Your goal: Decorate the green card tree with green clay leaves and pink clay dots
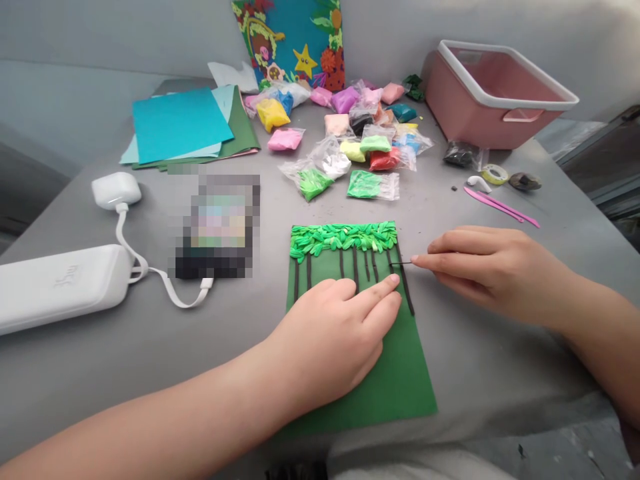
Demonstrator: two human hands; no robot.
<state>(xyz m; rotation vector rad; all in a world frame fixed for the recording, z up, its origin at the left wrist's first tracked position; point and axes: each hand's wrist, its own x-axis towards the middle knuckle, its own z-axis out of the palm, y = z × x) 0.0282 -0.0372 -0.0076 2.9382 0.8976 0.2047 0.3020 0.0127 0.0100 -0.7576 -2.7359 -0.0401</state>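
Note:
A green sheet (400, 373) lies on the table with a band of bright green clay leaves (345, 237) along its top edge. Several thin black clay strips (355, 263) run down from the leaves. My left hand (340, 340) rests on the sheet and hides part of it. Its index finger is stretched out beside the strips near the right edge, and it holds nothing. Between thumb and fingers, my right hand (475, 267) pinches a thin dark rod (401, 263). The rod's tip reaches over a black strip; whether it is a tool or clay I cannot tell.
Bags of coloured clay (345, 100) spread across the back, before an underwater-scene picture (300, 40). A pink basket (470, 113) stands back right, near pink clay tools (500, 205) and tape (495, 175). To the left are coloured sheets (180, 123), a blurred phone (220, 227) and a white power bank (65, 287).

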